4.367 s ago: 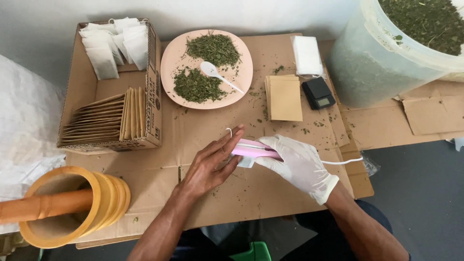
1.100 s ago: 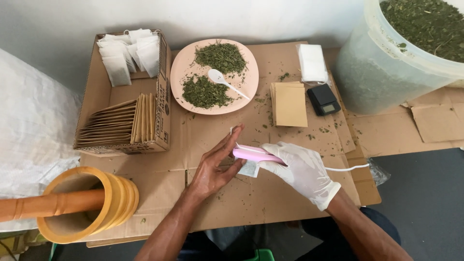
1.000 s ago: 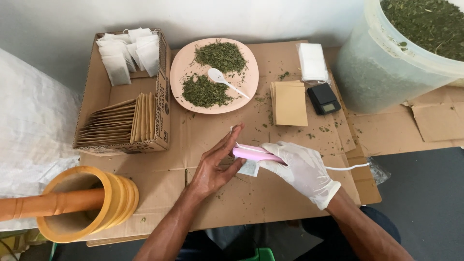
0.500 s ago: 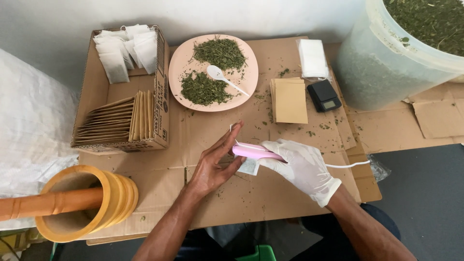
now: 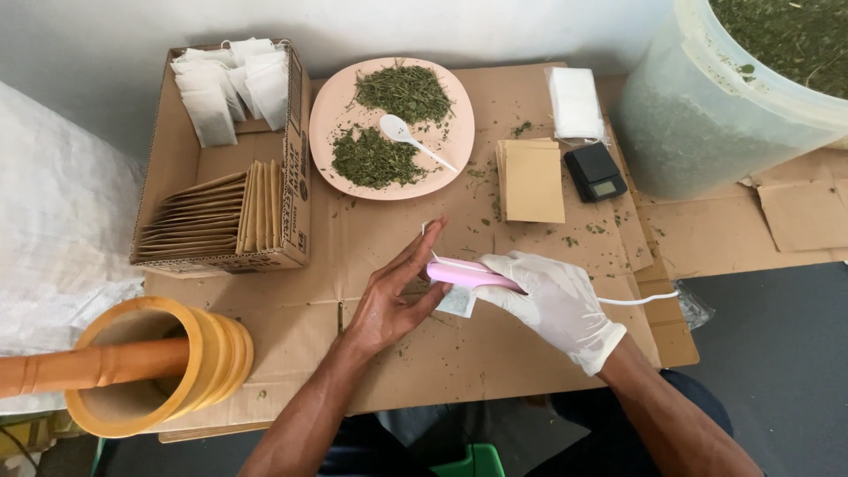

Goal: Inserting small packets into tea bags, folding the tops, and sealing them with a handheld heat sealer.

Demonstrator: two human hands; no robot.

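Observation:
My right hand (image 5: 555,305), in a white glove, grips a pink corded hand-held sealer (image 5: 464,274) over the cardboard sheet. A small white sachet (image 5: 458,300) sits clamped under the sealer's tip. My bare left hand (image 5: 396,296) rests beside it with fingers stretched, its fingertips touching the sachet and the sealer's end. The sealer's white cord (image 5: 640,300) trails off to the right.
A pink plate (image 5: 334,115) with two heaps of dried green herb and a white spoon (image 5: 408,137) lies behind. A cardboard box (image 5: 221,159) holds white sachets and brown envelopes. Brown envelopes (image 5: 533,181), a small black scale (image 5: 594,170), white sachets (image 5: 574,102), a big herb bucket (image 5: 733,97), a wooden mortar and pestle (image 5: 132,367).
The hands stay in almost the same place, the sealer still pressed on the sachet. The camera view has shifted slightly.

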